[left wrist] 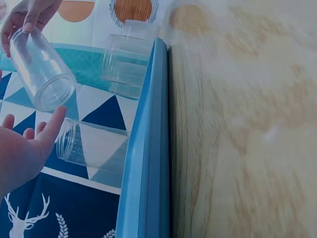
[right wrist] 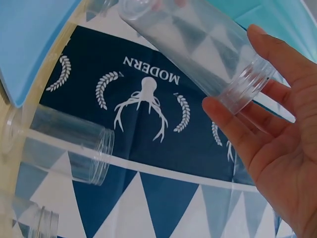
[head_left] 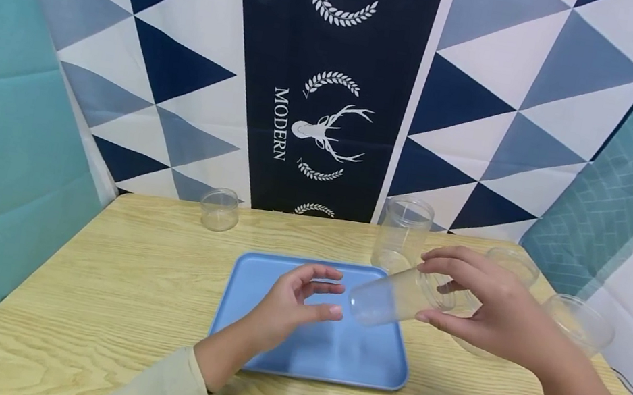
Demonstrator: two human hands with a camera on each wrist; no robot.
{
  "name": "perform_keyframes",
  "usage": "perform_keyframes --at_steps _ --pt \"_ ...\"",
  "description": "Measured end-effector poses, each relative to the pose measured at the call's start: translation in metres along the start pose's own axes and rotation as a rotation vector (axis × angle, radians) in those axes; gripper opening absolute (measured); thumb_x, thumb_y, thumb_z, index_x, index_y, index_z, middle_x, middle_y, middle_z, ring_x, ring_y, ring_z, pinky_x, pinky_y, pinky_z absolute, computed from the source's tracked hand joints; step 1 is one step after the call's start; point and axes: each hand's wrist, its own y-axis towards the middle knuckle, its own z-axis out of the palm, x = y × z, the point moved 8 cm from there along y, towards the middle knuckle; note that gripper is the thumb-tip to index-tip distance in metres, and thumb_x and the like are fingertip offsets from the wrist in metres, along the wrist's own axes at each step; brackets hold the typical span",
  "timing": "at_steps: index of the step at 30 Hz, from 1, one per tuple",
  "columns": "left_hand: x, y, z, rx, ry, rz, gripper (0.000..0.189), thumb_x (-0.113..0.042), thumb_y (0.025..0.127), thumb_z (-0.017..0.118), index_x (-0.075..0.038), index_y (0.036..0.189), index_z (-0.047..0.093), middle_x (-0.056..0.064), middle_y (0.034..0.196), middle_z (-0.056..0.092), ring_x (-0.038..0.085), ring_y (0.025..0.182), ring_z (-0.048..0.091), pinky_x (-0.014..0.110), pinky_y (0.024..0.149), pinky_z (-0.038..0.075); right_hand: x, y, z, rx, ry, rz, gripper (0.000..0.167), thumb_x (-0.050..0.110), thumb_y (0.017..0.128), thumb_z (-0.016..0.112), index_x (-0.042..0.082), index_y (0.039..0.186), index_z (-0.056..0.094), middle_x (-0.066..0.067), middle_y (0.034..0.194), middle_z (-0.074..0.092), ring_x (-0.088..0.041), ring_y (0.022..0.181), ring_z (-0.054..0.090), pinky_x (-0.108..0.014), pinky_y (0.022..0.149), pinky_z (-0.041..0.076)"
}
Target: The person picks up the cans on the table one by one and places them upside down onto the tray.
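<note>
My right hand (head_left: 487, 305) grips a clear plastic jar (head_left: 393, 299) around its threaded mouth. The jar is tilted, its base pointing left and down above the blue tray (head_left: 309, 367). In the right wrist view the thumb and fingers (right wrist: 285, 54) sit on both sides of the jar's neck (right wrist: 247, 84). Just left of the jar's base, my left hand (head_left: 293, 303) hovers over the tray with fingers apart and nothing in it. The left wrist view has its fingertips close to the base of the jar (left wrist: 44, 74); whether they touch is hard to tell there.
A tall clear jar (head_left: 403, 234) stands upright behind the tray's right corner. More clear jars (head_left: 577, 322) stand at the right, partly behind my right hand. A short clear jar (head_left: 220, 210) is at the back left of the wooden table (head_left: 114, 276). Patterned cloth hangs behind.
</note>
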Motion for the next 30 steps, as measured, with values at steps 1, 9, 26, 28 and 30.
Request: perform_keyframes --at_steps 1,9,26,28,30 --pt "0.001 0.0 0.0 0.009 -0.046 -0.019 0.051 -0.005 0.086 0.073 0.003 0.131 0.05 0.016 0.133 0.051 0.032 0.127 0.048 0.045 0.09 0.053 0.001 0.001 0.0 -0.01 0.0 -0.009 0.049 0.045 0.087 0.07 0.004 0.114 0.067 -0.008 0.116 0.063 -0.013 0.104 0.059 -0.014 0.072 0.052" --pt "0.008 0.001 0.003 0.036 -0.277 -0.092 0.05 -0.004 0.089 0.062 0.001 0.137 0.047 0.018 0.14 0.042 0.033 0.122 0.051 0.058 0.087 0.051 0.007 0.004 0.007 0.001 -0.012 0.022 0.051 0.05 0.089 0.065 0.005 0.112 0.066 -0.007 0.118 0.062 -0.016 0.104 0.059 -0.015 0.074 0.053" --pt "0.01 -0.004 -0.006 0.042 -0.429 -0.128 0.041 -0.007 0.094 0.058 -0.006 0.135 0.05 0.015 0.137 0.048 0.033 0.121 0.055 0.056 0.089 0.05 0.024 0.016 0.017 -0.075 0.026 -0.072 0.045 0.045 0.088 0.069 0.005 0.107 0.066 -0.011 0.116 0.063 -0.019 0.095 0.062 -0.015 0.081 0.051" --pt "0.01 -0.005 -0.009 0.03 -0.429 -0.122 0.037 -0.006 0.093 0.058 -0.007 0.131 0.055 0.014 0.134 0.052 0.033 0.12 0.056 0.054 0.089 0.051 0.025 0.017 0.02 -0.063 0.032 -0.061 0.046 0.047 0.088 0.069 0.006 0.108 0.066 -0.011 0.116 0.063 -0.021 0.1 0.062 -0.015 0.087 0.048" --pt "0.01 -0.006 -0.011 0.015 -0.428 -0.118 0.035 -0.004 0.093 0.059 -0.007 0.128 0.057 0.013 0.13 0.055 0.033 0.119 0.057 0.052 0.088 0.052 0.026 0.018 0.021 -0.055 0.039 -0.055 0.046 0.047 0.087 0.069 0.006 0.109 0.066 -0.011 0.116 0.062 -0.022 0.103 0.061 -0.015 0.092 0.046"
